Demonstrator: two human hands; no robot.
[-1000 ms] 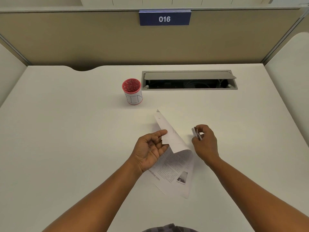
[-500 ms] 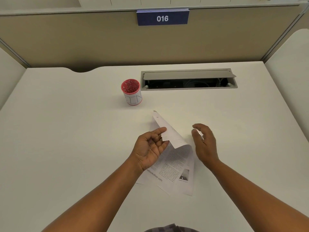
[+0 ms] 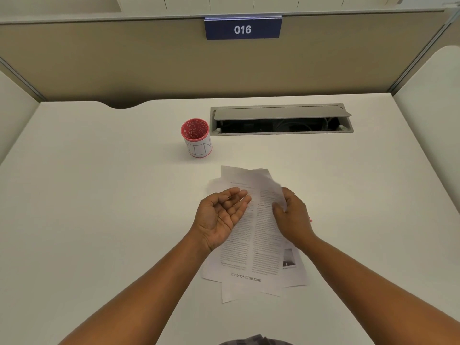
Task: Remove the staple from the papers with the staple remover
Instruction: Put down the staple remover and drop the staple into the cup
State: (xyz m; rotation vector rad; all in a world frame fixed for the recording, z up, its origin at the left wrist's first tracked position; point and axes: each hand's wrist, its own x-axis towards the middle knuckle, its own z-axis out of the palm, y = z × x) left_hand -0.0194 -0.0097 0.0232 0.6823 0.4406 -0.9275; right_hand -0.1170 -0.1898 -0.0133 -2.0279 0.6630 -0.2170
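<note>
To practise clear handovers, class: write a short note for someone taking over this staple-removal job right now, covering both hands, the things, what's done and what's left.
Left hand: open, palm up, over the papers' left edge.
Right hand: at the papers' right edge; grip unclear.
Papers: flat on the desk, sheets fanned apart at the near end, so probably unstapled.
Red bit beside the right hand: perhaps the remover.
Left: find the staple, which I cannot see.
</note>
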